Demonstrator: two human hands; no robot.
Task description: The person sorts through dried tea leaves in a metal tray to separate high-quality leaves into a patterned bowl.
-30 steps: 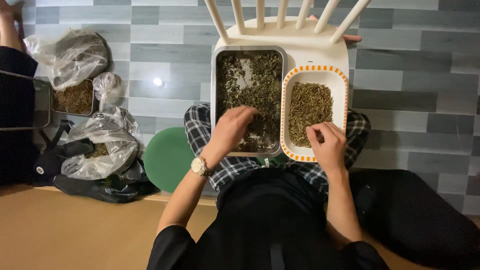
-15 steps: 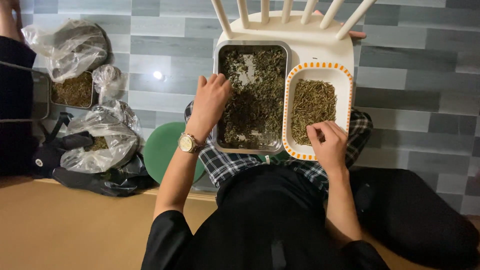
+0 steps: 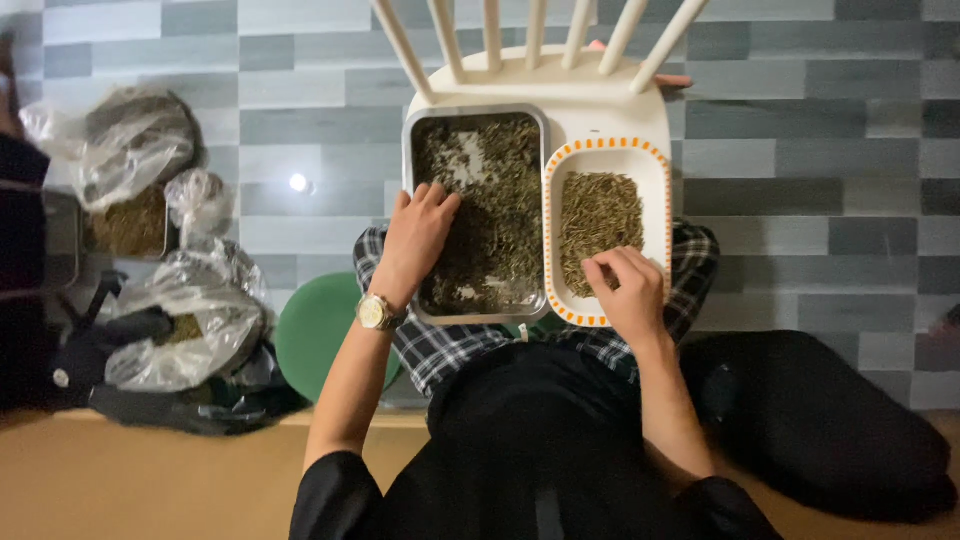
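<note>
We see a white plastic chair [image 3: 610, 105] with slatted back serving as a work surface, holding two containers side by side and touching. On the left sits a rectangular metal tray [image 3: 408, 150], shiny at the rim, filled with a loose, dark green mass of dried leaves [image 3: 500, 220] — coarse and tangled. On the right is a white rectangular dish [image 3: 655, 190] with an orange dotted rim, holding a paler, finer heap of dried stems [image 3: 598, 215]. The left hand [image 3: 418, 235] lies flat over the tray's near left part, fingers spread and resting on the dried leaves, clasping nothing; a gold-coloured wristwatch [image 3: 375, 312] circles the wrist. The right hand [image 3: 625, 285] hovers at the dish's near edge, fingers curled in a pinch — whether it grips any stems we cannot tell. Crinkled clear plastic bags [image 3: 180, 320] lie on the grey tiled floor [image 3: 800, 160], well left of the chair
</note>
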